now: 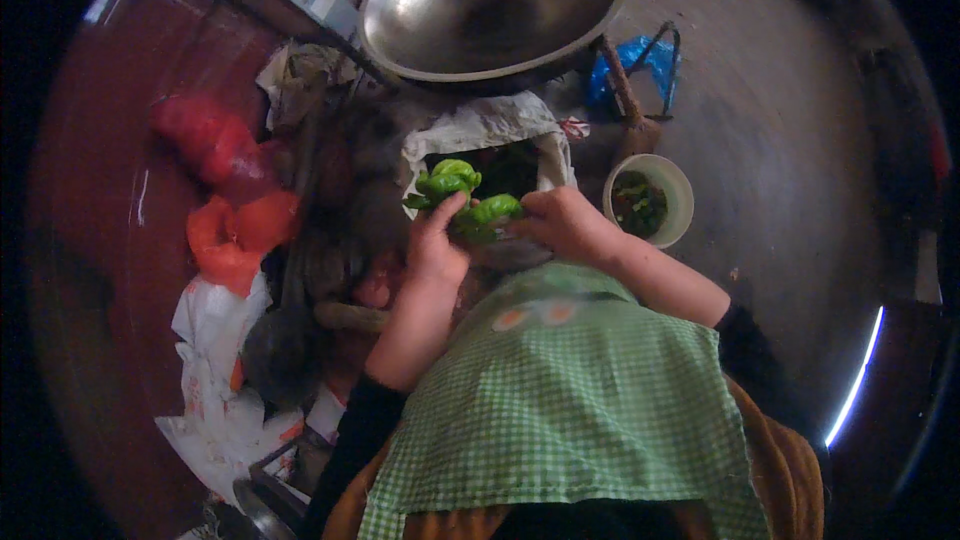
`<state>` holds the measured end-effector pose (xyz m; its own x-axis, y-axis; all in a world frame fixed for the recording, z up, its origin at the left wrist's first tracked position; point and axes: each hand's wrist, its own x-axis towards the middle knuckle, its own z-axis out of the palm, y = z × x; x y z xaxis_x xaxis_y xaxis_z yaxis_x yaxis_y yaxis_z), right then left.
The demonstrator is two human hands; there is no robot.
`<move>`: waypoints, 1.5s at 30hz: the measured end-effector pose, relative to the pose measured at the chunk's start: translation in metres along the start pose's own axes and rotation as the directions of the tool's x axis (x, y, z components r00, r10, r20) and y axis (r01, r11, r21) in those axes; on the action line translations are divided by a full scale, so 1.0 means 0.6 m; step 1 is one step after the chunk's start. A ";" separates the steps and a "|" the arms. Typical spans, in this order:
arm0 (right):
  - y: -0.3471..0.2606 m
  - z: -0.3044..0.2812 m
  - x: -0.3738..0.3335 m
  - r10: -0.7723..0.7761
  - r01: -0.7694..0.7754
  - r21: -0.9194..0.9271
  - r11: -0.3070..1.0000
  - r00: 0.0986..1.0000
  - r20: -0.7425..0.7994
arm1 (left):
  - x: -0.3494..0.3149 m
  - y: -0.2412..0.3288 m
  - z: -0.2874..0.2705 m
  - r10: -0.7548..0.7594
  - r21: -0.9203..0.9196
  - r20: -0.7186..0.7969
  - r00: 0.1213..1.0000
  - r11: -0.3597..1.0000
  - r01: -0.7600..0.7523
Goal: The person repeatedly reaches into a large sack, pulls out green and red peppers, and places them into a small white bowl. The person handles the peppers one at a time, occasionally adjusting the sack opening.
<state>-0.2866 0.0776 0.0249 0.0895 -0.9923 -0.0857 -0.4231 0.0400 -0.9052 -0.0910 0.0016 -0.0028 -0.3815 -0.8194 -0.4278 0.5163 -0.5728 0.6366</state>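
Over the mouth of a white woven sack (485, 125), both hands are closed about glossy, wrinkled green peppers. My left hand (438, 245) holds a green pepper (450, 177), its thumb lying along the near side. From the right, the bent fingers of my right hand (568, 225) grip the end of a second green pepper (497, 208), which lies between the two hands. Some fingertips are hidden behind the peppers. Dark green contents (510, 168) show inside the sack, too dim to make out singly.
A large metal wok (490, 0) stands beyond the sack. To the right is a pale bucket (681, 205) with green scraps inside, below a blue plastic bag (650, 65). Red, orange and white bags (220, 330) lie left. A green checked apron (560, 400) covers my lap.
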 end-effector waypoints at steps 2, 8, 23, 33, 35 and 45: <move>0.017 -0.009 -0.015 -0.029 0.026 0.044 0.999 0.997 0.066 | 0.005 -0.010 -0.012 -0.146 -0.009 0.011 0.989 0.989 0.146; 0.071 -0.023 -0.057 -0.283 0.263 0.126 0.957 0.941 0.187 | 0.013 -0.053 -0.029 -0.337 0.138 0.124 0.933 0.937 0.320; 0.353 0.070 -0.190 0.194 -0.198 0.065 0.978 0.979 0.066 | 0.225 -0.360 0.148 -0.683 0.394 -0.026 0.730 0.664 0.635; 0.360 0.068 -0.101 -0.001 0.010 -0.133 0.991 0.998 0.066 | 0.308 -0.245 -0.083 0.280 0.992 0.102 0.955 -0.106 -0.074; 0.358 0.050 -0.063 0.056 -0.049 -0.057 0.997 0.990 0.131 | 0.313 -0.214 -0.139 0.087 0.914 0.068 0.994 -0.405 -0.027; 0.397 0.116 0.263 -0.097 0.107 -0.251 0.962 0.994 0.051 | 0.263 -0.190 -0.207 -0.462 0.608 -0.335 0.822 -0.772 -0.185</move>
<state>-0.3104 -0.0611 -0.2333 0.1758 -0.9842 -0.0188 -0.6239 -0.0966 -0.7755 -0.1150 -0.0651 -0.2227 -0.2950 -0.4161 -0.8601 -0.7941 0.6074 -0.0215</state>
